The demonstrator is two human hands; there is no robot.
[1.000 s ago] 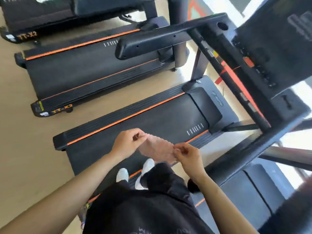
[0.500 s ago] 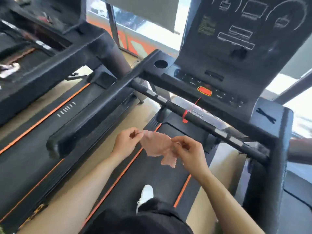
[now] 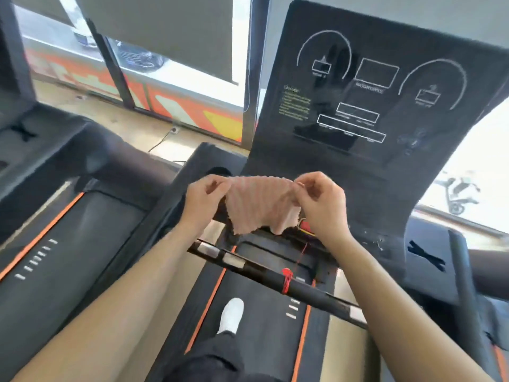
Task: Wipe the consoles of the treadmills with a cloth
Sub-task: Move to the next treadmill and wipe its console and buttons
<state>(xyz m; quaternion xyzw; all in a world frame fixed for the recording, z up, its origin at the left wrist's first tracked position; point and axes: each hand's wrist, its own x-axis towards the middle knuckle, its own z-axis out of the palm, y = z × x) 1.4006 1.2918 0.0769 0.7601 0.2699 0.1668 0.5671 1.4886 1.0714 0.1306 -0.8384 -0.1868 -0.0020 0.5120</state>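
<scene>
A pink ribbed cloth (image 3: pixel 260 206) hangs spread between both hands in front of the treadmill console. My left hand (image 3: pixel 202 198) pinches its left top corner and my right hand (image 3: pixel 319 201) pinches its right top corner. The black console (image 3: pixel 366 106) with white outlined display marks rises right behind the cloth, tilted back. The cloth covers part of the console's lower button strip; it hangs a little in front of the panel and I cannot tell if it touches.
A black crossbar (image 3: pixel 275 274) with a red safety clip (image 3: pixel 286 279) runs below my hands. The belt (image 3: pixel 248 321) with orange stripes lies underneath, with a white shoe (image 3: pixel 231 312) on it. Another treadmill (image 3: pixel 55 216) stands at the left. Windows lie beyond.
The view has swung up from the belts to the console. Both hands have risen with the cloth and pulled it wider apart, now level with the console's lower edge.
</scene>
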